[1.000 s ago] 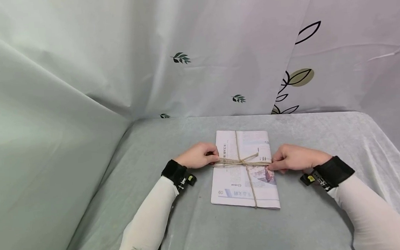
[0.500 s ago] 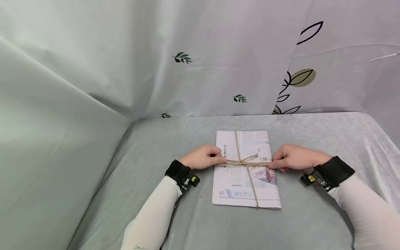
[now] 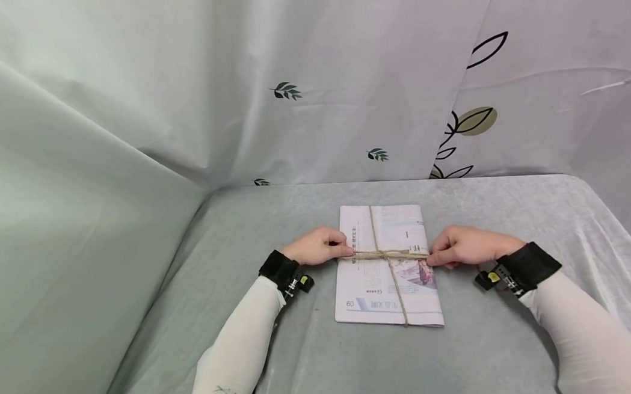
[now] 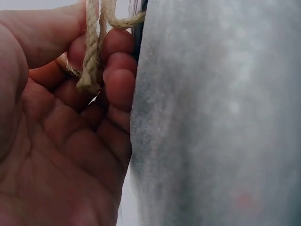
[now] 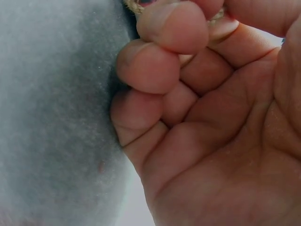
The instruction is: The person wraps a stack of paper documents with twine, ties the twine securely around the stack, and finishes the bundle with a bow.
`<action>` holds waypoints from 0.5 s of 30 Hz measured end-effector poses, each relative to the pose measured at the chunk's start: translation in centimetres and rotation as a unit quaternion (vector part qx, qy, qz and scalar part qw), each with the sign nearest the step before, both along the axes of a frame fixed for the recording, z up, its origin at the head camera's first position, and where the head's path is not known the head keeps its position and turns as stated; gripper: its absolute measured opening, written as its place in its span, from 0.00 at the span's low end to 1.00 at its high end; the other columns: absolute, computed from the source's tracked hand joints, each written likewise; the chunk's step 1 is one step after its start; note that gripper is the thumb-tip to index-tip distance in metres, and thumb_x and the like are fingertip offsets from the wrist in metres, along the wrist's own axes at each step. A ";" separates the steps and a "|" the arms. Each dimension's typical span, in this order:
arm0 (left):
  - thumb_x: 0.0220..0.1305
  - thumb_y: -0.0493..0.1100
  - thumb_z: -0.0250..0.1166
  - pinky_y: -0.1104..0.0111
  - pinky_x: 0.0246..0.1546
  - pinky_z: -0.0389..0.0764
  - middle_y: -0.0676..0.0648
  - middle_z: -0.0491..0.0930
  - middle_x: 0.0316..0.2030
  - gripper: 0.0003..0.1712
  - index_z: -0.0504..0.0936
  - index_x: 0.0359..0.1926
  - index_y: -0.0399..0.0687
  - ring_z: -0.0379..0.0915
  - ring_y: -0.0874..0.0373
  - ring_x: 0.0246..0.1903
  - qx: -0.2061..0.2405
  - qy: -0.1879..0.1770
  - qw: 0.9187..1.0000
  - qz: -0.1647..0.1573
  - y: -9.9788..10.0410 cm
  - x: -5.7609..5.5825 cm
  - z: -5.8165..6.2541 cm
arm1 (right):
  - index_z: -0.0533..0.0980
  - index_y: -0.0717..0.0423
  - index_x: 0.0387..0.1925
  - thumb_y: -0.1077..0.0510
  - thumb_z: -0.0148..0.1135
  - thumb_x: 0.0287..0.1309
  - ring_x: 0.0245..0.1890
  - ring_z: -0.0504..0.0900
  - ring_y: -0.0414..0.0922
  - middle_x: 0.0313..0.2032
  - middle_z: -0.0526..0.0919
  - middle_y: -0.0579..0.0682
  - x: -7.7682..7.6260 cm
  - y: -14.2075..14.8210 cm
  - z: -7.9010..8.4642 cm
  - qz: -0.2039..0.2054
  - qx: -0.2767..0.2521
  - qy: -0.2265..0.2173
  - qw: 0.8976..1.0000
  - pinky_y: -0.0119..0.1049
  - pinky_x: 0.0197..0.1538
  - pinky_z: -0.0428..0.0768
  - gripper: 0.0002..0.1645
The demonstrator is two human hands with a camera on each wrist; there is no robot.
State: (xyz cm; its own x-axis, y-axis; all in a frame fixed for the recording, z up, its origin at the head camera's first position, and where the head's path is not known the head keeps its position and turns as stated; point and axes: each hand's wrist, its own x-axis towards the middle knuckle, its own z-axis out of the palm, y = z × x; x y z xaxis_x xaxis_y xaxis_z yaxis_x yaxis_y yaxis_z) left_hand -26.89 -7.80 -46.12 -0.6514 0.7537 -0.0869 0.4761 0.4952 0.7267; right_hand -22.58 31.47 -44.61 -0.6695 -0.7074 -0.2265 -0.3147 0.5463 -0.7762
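A folded newspaper bundle (image 3: 364, 290) lies flat on the grey cloth, with brown twine (image 3: 384, 255) crossed over it and meeting near its middle. My left hand (image 3: 318, 245) pinches twine at the bundle's left edge. In the left wrist view a twine end (image 4: 89, 70) hangs between thumb and curled fingers (image 4: 120, 87). At the right edge, my right hand (image 3: 467, 246) pinches the twine running that way. Only a small bit of twine (image 5: 134, 5) shows at the top of the right wrist view, mostly hidden by the fingers (image 5: 148, 66).
Grey cloth (image 3: 314, 360) covers the table. A pale hanging sheet (image 3: 339, 51) with leaf prints stands behind it, and another sheet (image 3: 67, 224) slopes down along the left side. Black wrist straps with small cameras sit on both wrists.
My left hand has shifted slightly right, its fingertips now over the bundle's left edge. The short twine end that angled up right of the crossing now lies along the cross strand.
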 end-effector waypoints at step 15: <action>0.82 0.55 0.68 0.68 0.29 0.63 0.57 0.66 0.22 0.26 0.73 0.25 0.54 0.62 0.62 0.21 -0.019 -0.005 0.999 0.034 -0.1 0.2 0.3 | 0.78 0.52 0.20 0.51 0.68 0.79 0.16 0.64 0.33 0.18 0.72 0.41 0.0 0.2 -0.2 -0.011 -0.007 -0.014 1.000 0.31 0.21 0.60 0.27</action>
